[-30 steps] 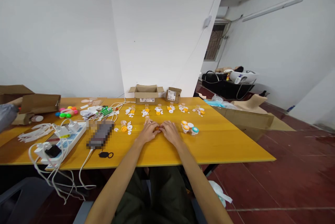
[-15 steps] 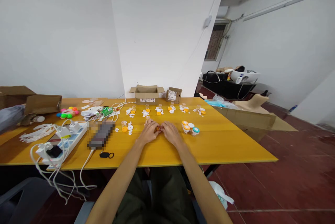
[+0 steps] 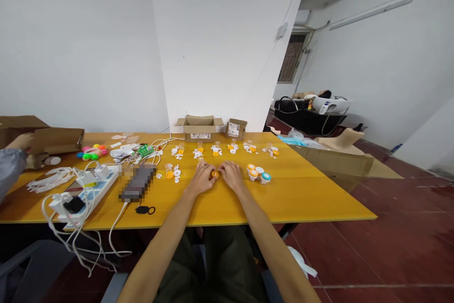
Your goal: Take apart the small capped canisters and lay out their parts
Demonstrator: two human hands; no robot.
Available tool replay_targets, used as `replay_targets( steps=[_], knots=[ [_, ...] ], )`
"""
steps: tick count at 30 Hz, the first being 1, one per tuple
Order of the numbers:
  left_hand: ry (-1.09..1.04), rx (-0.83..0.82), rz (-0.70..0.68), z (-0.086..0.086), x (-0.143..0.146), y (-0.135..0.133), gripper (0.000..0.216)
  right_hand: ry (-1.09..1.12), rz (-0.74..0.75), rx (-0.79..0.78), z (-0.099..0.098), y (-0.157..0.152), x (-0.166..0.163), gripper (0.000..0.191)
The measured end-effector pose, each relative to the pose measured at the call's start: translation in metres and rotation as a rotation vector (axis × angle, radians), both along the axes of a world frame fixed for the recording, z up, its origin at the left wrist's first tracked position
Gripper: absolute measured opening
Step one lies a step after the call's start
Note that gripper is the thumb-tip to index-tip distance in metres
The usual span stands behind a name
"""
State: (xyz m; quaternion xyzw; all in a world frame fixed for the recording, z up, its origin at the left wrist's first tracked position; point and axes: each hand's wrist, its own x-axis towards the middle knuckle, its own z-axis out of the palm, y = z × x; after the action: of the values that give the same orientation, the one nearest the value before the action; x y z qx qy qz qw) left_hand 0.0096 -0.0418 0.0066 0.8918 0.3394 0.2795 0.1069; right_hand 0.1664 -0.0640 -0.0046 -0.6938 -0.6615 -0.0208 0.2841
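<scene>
My left hand (image 3: pixel 202 176) and my right hand (image 3: pixel 230 174) rest close together on the yellow table (image 3: pixel 301 189), fingers curled in. Between their fingertips sits a small orange round part (image 3: pixel 214 174), pinched from both sides. Just right of my right hand stand three small capped pieces (image 3: pixel 258 173), orange, white and teal. To the left of my left hand lie an orange cap and white discs (image 3: pixel 171 172). Farther back, a row of small heaps of white and orange parts (image 3: pixel 223 148) runs across the table.
Two open cardboard boxes (image 3: pixel 200 127) stand at the back edge. On the left lie a white power strip with cables (image 3: pixel 85 186), a dark phone-like slab (image 3: pixel 137 182), coloured balls (image 3: pixel 91 151) and more boxes (image 3: pixel 53 140). Another person's sleeve and hand (image 3: pixel 12 159) show at far left.
My hands stayed together at the same spot; the orange part now shows more plainly between the fingertips. The other person's hand at far left has come into view by the box.
</scene>
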Motion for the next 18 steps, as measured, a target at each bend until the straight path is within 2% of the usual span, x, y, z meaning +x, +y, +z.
replay_targets(
  steps=[7,12,15,18],
  knots=[
    [-0.047,-0.011,0.026,0.0026,0.0007,-0.0009,0.011,0.126,0.054,0.083,0.0024,-0.0061,0.0005,0.020],
    [-0.129,-0.002,0.071,0.0027,0.0011,0.0022,0.016,0.408,0.172,0.142,0.0008,-0.0050,-0.0006,0.019],
    [-0.178,0.017,0.046,0.0015,0.0016,0.0037,0.015,0.575,0.241,0.148,-0.0016,-0.0022,-0.0023,0.015],
    [-0.178,0.018,0.015,-0.0004,0.0019,0.0044,0.014,0.636,0.240,0.143,-0.0034,-0.0008,-0.0009,0.012]
  ],
)
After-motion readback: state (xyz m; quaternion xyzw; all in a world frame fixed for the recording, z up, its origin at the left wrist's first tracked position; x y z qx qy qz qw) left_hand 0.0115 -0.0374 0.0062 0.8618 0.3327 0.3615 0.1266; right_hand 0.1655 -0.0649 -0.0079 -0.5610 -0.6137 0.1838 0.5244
